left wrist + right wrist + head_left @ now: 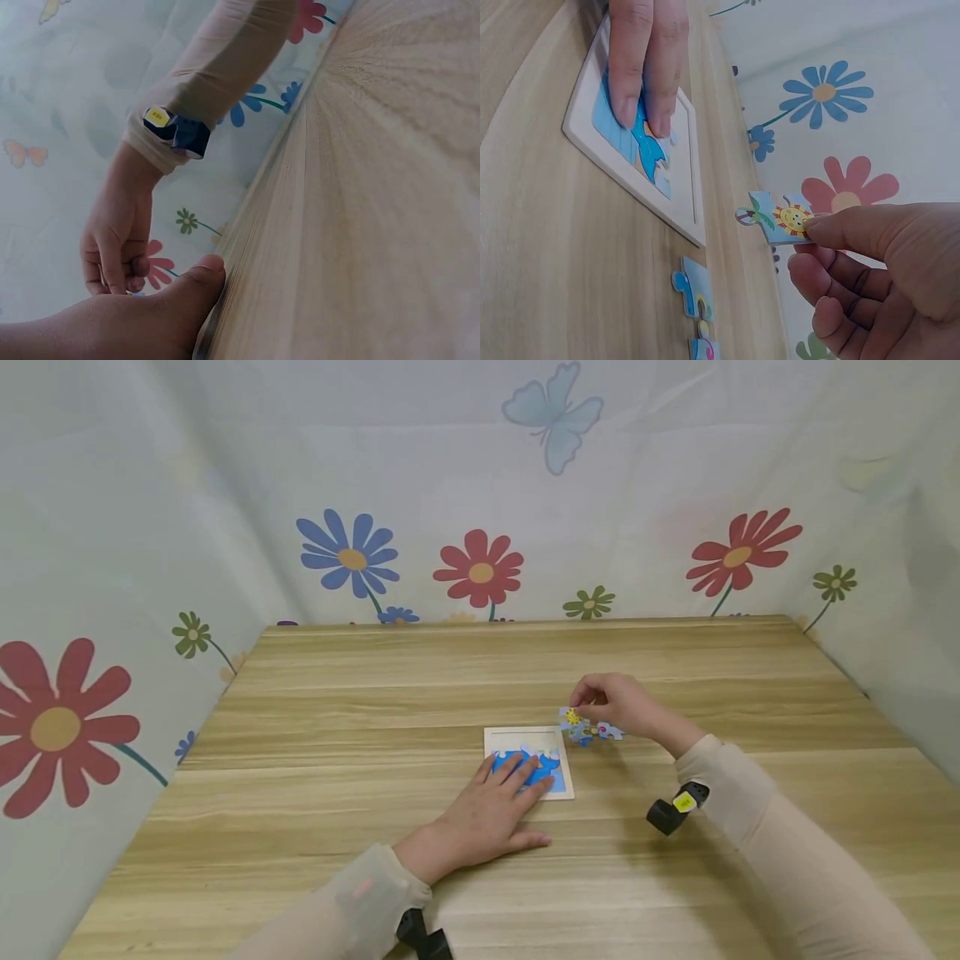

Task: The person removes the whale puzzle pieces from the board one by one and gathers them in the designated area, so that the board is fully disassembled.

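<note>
My right hand (617,703) pinches a puzzle piece (776,219) between thumb and finger, held up over the table. A smiling yellow sun and part of a palm tree are printed on it. My left hand (491,810) lies spread, its fingers resting on the puzzle board (567,781). That board has a pale wooden frame, and blue pieces (651,154) fill its lower part under my fingers. Toward the top of the frame, the bare pale backing shows. In the left wrist view, the thumb (196,289) of my left hand is near the tabletop.
Beside the board's upper right corner lie loose puzzle pieces (696,289), one with a pink mark (606,730). The wooden table (337,718) meets a flower-printed cloth backdrop (420,460). Each wrist carries a small black camera (666,816).
</note>
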A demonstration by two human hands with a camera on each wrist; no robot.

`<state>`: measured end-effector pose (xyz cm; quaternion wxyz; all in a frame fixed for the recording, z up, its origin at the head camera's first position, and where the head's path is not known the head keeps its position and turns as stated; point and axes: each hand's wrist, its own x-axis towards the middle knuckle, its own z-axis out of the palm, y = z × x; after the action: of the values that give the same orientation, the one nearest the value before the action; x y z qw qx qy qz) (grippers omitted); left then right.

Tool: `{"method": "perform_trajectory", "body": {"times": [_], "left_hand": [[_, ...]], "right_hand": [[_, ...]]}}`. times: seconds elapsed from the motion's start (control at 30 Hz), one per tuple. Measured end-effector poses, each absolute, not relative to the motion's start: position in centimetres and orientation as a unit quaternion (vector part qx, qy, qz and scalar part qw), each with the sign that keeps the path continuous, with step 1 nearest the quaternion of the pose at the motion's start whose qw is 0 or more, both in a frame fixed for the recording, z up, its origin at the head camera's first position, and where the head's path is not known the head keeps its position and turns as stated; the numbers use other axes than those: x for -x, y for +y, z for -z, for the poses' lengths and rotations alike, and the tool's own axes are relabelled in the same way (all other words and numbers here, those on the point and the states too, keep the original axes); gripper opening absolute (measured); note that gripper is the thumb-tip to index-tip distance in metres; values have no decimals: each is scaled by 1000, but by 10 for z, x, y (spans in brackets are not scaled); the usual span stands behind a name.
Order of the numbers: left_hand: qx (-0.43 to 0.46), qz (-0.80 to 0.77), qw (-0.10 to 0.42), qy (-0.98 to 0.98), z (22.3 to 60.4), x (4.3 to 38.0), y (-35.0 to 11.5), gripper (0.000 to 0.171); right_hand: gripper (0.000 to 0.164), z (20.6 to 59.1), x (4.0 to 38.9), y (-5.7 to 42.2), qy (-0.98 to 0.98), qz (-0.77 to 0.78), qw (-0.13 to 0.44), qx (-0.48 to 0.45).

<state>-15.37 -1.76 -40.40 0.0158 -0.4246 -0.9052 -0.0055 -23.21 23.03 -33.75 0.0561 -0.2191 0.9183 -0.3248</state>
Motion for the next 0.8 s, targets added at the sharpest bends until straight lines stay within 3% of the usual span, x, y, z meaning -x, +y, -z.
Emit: {"method": "perform_trajectory", "body": {"times": [0.8], "left_hand": [[428,-4,35,-903,407,155,-19,73]], "right_hand": [[7,323,231,261,929,317,75,173]]}}
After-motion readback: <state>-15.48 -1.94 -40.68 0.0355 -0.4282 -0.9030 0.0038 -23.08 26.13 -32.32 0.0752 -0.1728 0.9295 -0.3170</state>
